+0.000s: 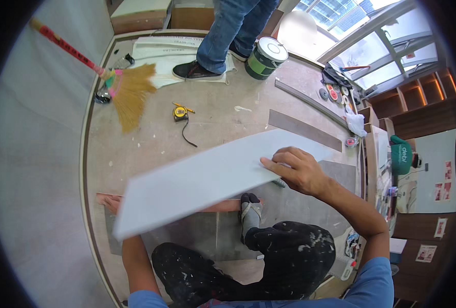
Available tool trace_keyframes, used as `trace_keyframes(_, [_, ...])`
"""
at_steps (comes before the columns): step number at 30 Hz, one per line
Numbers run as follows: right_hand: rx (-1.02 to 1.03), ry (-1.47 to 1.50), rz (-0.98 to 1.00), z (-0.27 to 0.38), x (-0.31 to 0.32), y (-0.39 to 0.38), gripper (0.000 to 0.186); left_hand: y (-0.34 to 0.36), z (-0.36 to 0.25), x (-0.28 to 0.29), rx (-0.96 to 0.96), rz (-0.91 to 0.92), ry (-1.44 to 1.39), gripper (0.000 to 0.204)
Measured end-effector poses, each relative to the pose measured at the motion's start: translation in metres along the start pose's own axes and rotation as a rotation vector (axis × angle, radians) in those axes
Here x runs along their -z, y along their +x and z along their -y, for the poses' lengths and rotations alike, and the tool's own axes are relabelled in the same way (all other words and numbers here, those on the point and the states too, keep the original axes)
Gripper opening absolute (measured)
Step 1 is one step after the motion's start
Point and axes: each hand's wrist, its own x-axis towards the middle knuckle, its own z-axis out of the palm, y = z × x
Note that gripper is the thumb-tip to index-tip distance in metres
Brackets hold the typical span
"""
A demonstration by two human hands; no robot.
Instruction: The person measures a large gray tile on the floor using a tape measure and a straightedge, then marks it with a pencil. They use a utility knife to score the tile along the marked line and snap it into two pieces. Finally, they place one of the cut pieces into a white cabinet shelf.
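A long white board [202, 179] is tilted across the middle, slightly blurred. Gripping its far edge near the right end is my right hand [301, 172], with the thumb on the upper face and the fingers curled. My left hand [112, 204] is closed over the left end of a reddish-brown wooden strip [220, 206], partly hidden behind the board's lower left corner. The strip lies across a grey panel [187, 231] on the floor, in front of my knees. My sandalled foot [249, 211] rests at the strip's right end.
A yellow tape measure [180, 114] and a pencil [186, 107] lie beyond the board. A straw broom [130, 97] leans at the left wall. Another person's legs [228, 36] stand near a paint bucket [265, 59]. Grey strips [305, 130] and tape rolls [333, 92] lie on the right.
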Motion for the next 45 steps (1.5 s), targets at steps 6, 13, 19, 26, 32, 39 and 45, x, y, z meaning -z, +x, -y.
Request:
trace_keyframes(6, [-0.038,0.188,0.038,-0.035,0.055,-0.042,0.052,-0.115,0.019,0.159,0.501,1.171,-0.325,0.066])
trace_keyframes(13, [-0.531,0.455,-0.156,0.005,0.216,-0.089,0.032,-0.238,-0.270,0.537,0.972,1.274,-0.386,0.073])
trace_keyframes(19, [-0.751,0.643,-0.350,0.076,0.394,-0.076,0.019,-0.230,-0.484,0.681,0.612,1.472,-0.599,0.093])
trace_keyframes(26, [-0.578,0.582,-0.396,0.116,0.469,-0.004,0.029,-0.206,-0.695,0.727,0.078,0.995,-0.986,0.057])
trace_keyframes(32, [-0.266,0.709,-0.225,0.088,0.481,0.057,0.055,-0.138,-0.663,0.713,-0.088,0.555,-1.047,0.033])
trace_keyframes(39, [-0.508,0.649,-0.434,-0.030,0.498,0.159,0.075,-0.025,-0.684,0.771,-0.038,0.555,-1.467,0.028])
trace_keyframes(45, [-0.557,0.896,-0.369,-0.029,0.558,0.306,0.081,0.094,-0.670,0.758,-0.157,0.469,-1.428,0.032])
